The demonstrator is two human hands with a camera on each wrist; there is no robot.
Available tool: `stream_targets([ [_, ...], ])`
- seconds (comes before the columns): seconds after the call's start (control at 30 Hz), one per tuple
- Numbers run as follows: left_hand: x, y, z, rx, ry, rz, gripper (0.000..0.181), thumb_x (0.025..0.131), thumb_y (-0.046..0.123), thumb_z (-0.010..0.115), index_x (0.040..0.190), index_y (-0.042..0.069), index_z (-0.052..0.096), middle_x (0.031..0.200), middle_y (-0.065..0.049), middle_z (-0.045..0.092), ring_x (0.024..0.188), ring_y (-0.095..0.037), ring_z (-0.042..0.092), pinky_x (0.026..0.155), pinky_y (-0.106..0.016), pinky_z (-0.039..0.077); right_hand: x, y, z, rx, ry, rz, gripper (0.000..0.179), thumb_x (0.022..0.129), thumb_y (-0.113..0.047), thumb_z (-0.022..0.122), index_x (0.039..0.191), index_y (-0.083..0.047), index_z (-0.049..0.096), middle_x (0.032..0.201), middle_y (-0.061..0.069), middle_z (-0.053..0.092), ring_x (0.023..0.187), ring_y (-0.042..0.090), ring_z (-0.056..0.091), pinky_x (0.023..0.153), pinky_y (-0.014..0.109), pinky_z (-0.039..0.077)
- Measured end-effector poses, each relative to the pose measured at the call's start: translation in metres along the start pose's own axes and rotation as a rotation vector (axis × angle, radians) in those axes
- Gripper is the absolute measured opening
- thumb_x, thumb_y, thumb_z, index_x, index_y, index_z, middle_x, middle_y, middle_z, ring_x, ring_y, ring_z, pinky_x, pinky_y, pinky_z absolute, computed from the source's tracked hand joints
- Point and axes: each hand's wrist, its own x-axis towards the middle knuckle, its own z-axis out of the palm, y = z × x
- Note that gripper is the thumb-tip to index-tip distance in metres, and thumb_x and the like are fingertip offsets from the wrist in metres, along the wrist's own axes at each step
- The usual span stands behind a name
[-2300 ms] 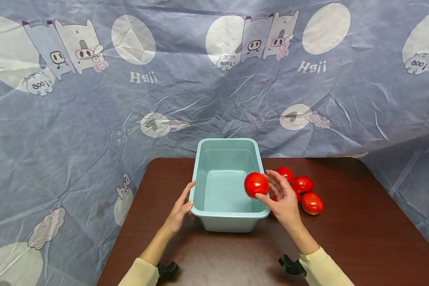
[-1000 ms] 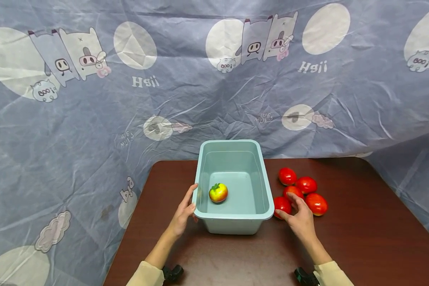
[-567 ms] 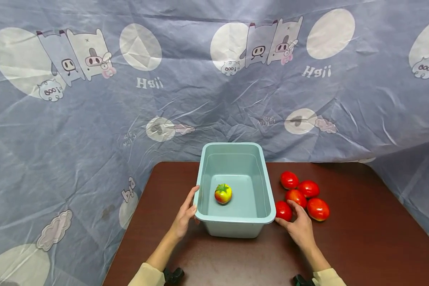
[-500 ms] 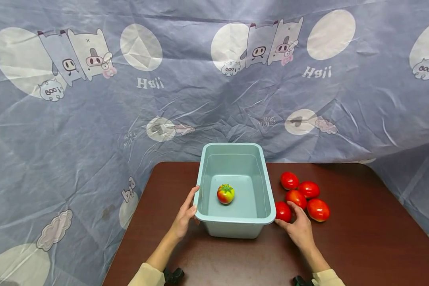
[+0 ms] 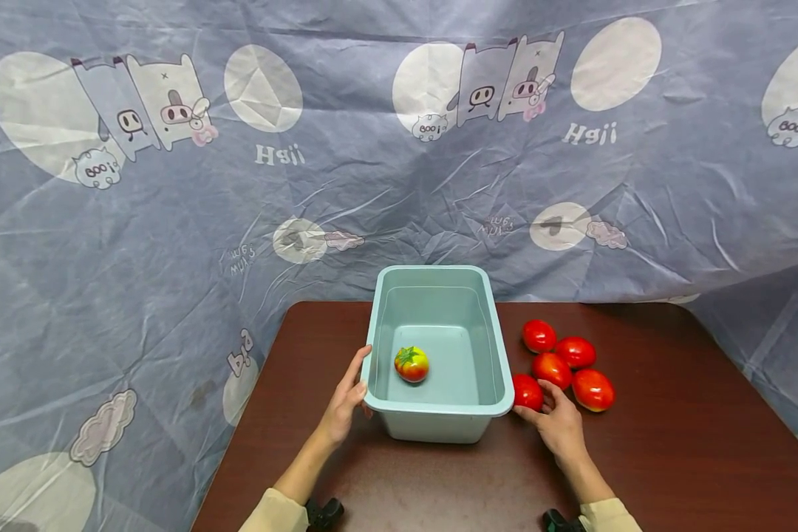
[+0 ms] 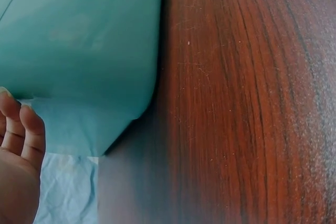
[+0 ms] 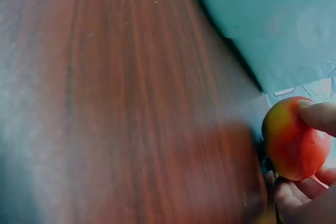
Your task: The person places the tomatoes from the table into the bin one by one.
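A light teal plastic tub (image 5: 437, 408) stands on the table, with one red-and-yellow, green-topped tomato (image 5: 411, 365) lying inside. My left hand (image 5: 341, 405) holds the tub's near-left rim; in the left wrist view its fingers (image 6: 32, 129) are beside the tub wall. Right of the tub, my right hand (image 5: 558, 423) grips a red tomato (image 5: 527, 392) between thumb and fingers. The right wrist view shows the thumb across this tomato (image 7: 296, 140) and fingers curled under it. Several more red tomatoes (image 5: 552, 369) lie grouped just beyond this hand.
The dark brown table (image 5: 672, 414) extends to the right of the tomatoes and in front of the tub. A grey-blue printed cloth (image 5: 346, 185) hangs behind and at the sides. Black wrist straps (image 5: 324, 511) sit at both cuffs.
My right hand has let go of a tomato inside the tub, moved right and taken hold of another. The dropped tomato has rolled about on the tub floor. My left hand stays at the rim.
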Motion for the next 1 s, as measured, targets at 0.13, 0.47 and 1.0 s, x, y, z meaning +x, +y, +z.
stream_targets([
  [0.13,0.0,0.001,0.001,0.024,0.012,0.007,0.056,0.093,0.009,0.027,0.147,0.009,0.014,0.085,-0.026,0.044,0.063,-0.042,0.042,0.051,-0.039,0.047,0.001,-0.005,-0.005,0.059,0.014,0.018,0.08,0.072,-0.029,0.077,0.138,-0.009,0.039,0.131,0.022,0.049,0.115,0.035,0.054,0.088,0.029,0.05],
  [0.47,0.001,0.0,0.004,0.026,0.038,0.064,0.057,0.091,0.008,0.028,0.146,0.004,0.016,0.073,-0.02,0.047,0.063,-0.009,0.052,0.046,-0.038,0.046,-0.001,-0.036,-0.015,0.206,0.119,-0.009,0.076,0.073,-0.026,0.076,0.139,-0.013,0.04,0.134,0.015,0.048,0.118,0.03,0.052,0.088,0.016,0.044],
  [1.0,0.001,-0.005,0.005,0.045,0.078,0.084,0.058,0.09,0.008,0.028,0.146,0.007,0.018,0.089,-0.023,0.051,0.064,-0.009,0.052,0.044,-0.034,0.045,-0.008,-0.101,-0.019,0.345,0.221,-0.113,0.074,0.072,-0.019,0.078,0.137,-0.018,0.044,0.133,0.009,0.05,0.118,0.026,0.053,0.094,0.022,0.041],
])
